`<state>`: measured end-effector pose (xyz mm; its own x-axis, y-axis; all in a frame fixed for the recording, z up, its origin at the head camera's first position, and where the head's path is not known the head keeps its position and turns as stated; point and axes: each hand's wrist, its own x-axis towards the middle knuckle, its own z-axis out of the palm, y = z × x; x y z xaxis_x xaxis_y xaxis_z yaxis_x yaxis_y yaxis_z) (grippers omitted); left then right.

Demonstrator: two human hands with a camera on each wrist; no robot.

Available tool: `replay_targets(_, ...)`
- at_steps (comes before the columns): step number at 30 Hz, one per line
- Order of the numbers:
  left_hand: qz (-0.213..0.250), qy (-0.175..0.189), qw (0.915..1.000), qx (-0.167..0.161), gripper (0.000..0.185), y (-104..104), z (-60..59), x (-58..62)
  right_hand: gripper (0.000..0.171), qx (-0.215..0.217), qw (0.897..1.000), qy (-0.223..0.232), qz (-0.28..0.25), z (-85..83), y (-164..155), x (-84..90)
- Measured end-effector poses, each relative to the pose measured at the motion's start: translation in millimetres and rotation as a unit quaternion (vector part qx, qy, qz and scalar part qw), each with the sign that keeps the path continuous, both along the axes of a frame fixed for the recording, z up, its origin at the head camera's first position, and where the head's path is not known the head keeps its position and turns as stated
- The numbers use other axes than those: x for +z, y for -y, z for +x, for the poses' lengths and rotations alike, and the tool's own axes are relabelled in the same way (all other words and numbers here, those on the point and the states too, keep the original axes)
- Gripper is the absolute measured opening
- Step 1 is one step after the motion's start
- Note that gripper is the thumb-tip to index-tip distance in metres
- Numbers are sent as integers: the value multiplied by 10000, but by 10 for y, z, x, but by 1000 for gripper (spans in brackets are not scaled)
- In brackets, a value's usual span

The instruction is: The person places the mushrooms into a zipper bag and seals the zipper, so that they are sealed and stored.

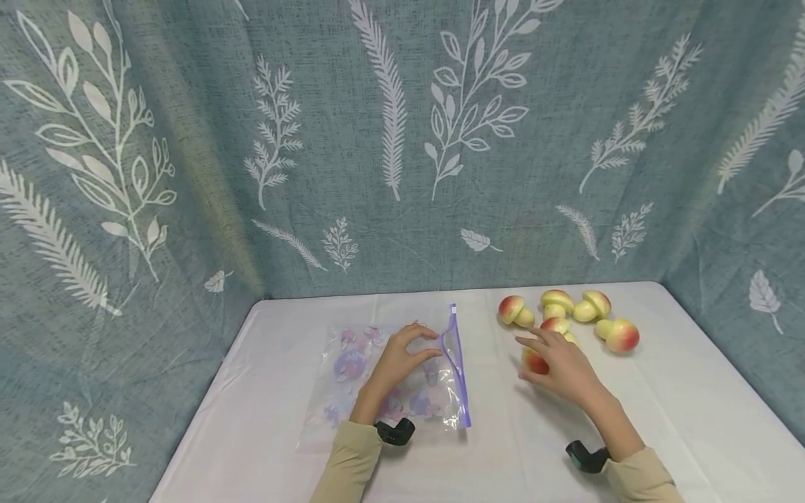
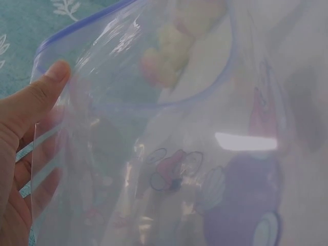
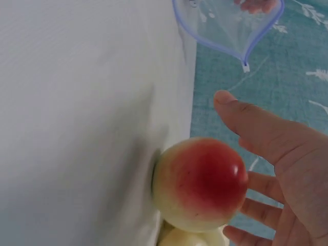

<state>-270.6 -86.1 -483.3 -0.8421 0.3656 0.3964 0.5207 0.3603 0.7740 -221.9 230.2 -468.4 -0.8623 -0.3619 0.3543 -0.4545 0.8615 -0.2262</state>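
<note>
A clear zip bag [image 1: 349, 412] with pink and purple cartoon prints lies on the table, its purple zip edge [image 1: 463, 391] to the right and its mouth parted. My left hand [image 1: 399, 360] pinches the bag's upper film near the mouth; in the left wrist view the thumb [image 2: 57, 74] is in front of the film and the fingers show through behind it. Over the nearest toy mushroom [image 1: 534, 361], red and yellow, my right hand [image 1: 562, 367] hovers with fingers spread. In the right wrist view the mushroom's round red cap [image 3: 202, 184] sits between thumb and fingers, which are not closed round it.
Several more red-and-yellow mushrooms, such as one at the far right [image 1: 619, 336] and one at the back left [image 1: 516, 311], cluster at the table's back right. A white cloth covers the table [image 1: 251, 426]. Behind and beside it hangs a teal leaf-patterned curtain [image 1: 415, 244].
</note>
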Motion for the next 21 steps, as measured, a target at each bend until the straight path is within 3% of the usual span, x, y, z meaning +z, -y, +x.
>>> replay_targets(21,-7,15,10000,87,32,20,2,8,64,85,9999,-65,-55,55,-111,-69)
